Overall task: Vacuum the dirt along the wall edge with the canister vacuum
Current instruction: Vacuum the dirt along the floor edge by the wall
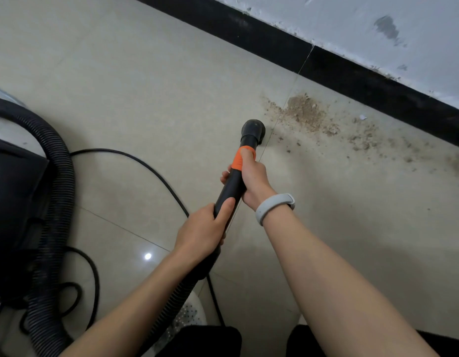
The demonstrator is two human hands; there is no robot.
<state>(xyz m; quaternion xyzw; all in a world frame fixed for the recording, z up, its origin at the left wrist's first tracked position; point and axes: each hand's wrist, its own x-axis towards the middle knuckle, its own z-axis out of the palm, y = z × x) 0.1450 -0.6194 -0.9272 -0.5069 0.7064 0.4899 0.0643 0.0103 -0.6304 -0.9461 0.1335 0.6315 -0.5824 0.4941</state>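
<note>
Head view: my right hand, the forward grip, is wrapped round the vacuum wand at its orange collar, and my left hand, the rear grip, is clamped on the same tube where the ribbed hose joins. The round nozzle sits on the tiled floor, just ahead of the forward grip. The dirt pile lies beyond and to the right of it, near but not yet under the mouth, trailing along the black skirting. I'd keep the nozzle flat and sweep slowly rightward along the skirting, minding the power cord left of the rear grip. No brand or writing is readable anywhere.
</note>
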